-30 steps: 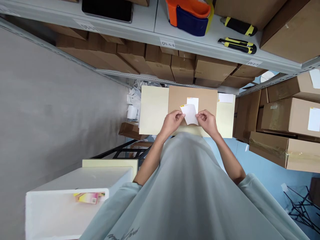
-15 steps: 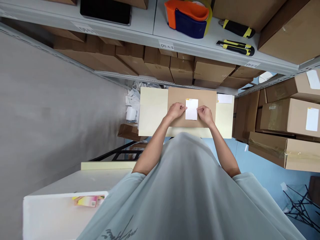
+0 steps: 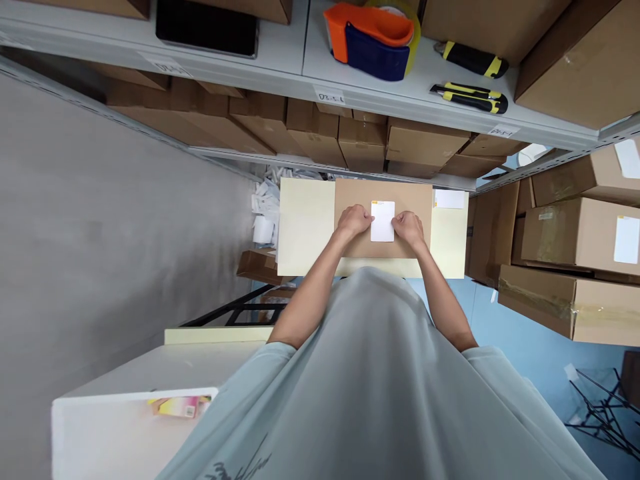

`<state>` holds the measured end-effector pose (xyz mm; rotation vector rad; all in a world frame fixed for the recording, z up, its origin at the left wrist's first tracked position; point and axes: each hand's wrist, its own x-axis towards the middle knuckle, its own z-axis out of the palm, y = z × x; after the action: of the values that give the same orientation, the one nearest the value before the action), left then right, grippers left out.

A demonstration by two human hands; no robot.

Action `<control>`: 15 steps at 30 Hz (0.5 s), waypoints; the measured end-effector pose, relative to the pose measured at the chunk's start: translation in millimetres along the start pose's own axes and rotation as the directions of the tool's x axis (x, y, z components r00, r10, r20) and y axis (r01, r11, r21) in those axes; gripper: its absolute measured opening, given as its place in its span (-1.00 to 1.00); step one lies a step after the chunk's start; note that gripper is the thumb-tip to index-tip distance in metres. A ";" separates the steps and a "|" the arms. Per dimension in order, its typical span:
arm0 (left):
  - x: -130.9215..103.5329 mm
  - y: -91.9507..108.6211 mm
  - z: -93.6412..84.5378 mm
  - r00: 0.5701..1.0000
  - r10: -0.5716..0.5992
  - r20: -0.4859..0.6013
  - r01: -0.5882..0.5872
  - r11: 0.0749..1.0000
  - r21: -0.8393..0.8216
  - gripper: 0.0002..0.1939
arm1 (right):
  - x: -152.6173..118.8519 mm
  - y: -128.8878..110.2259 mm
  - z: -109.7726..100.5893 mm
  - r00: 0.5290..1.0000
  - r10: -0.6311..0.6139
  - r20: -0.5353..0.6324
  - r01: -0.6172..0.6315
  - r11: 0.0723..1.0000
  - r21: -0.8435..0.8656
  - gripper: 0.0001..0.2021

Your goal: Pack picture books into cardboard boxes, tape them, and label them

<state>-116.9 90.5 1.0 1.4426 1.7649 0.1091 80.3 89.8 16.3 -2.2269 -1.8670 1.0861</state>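
A white label (image 3: 383, 223) with a small yellow mark at its top left lies over a brown cardboard piece (image 3: 357, 248). The label's left edge is pinched by my left hand (image 3: 355, 219). On the opposite edge, the fingers of my right hand (image 3: 409, 228) are closed as well. Whether the label touches the cardboard all over cannot be made out. Under the cardboard is a pale yellow tabletop (image 3: 306, 227). Another white label (image 3: 449, 199) lies at the right end of that tabletop.
Above the table runs a grey shelf (image 3: 285, 60) bearing a tape dispenser (image 3: 375, 43), box cutters (image 3: 470, 98) and a black tablet-like device (image 3: 207, 28). Cardboard boxes (image 3: 575, 230) are stacked on the right. At lower left stands a white open container (image 3: 110, 433).
Both hands stay at the label's side edges, with the right hand shifted very slightly left. The whole view has moved a little; otherwise things look the same.
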 end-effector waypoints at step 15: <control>11.2 19.1 -7.8 0.993 -0.110 0.044 0.099 0.974 0.202 -0.64 | 6.8 -6.4 3.3 1.000 0.026 0.009 -0.025 0.990 -0.138 -0.84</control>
<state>-107.0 109.6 10.4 1.4745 1.8435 -0.1662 73.3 96.2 13.5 -2.3278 -1.9805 1.0033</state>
